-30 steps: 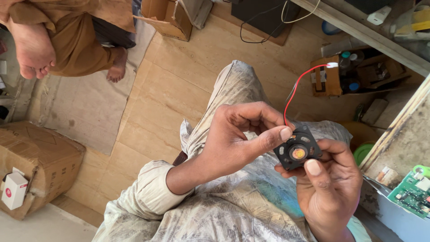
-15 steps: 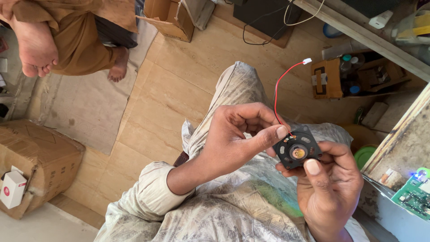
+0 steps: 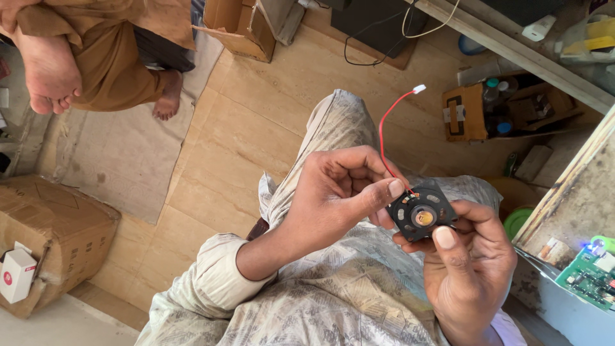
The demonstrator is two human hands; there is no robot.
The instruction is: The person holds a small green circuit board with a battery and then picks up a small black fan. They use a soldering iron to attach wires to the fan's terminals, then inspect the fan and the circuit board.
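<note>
Both the left hand (image 3: 339,192) and right hand (image 3: 471,269) keep pinching the small black fan (image 3: 421,216) (fingers closed on its rim), while its red wire (image 3: 382,134) has swung further upright.

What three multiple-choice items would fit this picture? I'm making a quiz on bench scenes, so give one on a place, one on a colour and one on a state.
1. Where is the small black fan?
A. on the cardboard box
B. between both hands, above the lap
C. on the floor mat

2. What colour is the connector at the free end of the wire?
A. white
B. blue
C. yellow

3. How does the wire stand?
A. plugged into the green circuit board
B. coiled around the fan
C. loose, its end free in the air

Key: 1 B, the left hand and right hand both pinch it; 2 A, the red wire ends in a white plug; 3 C, the plug touches nothing.
</note>
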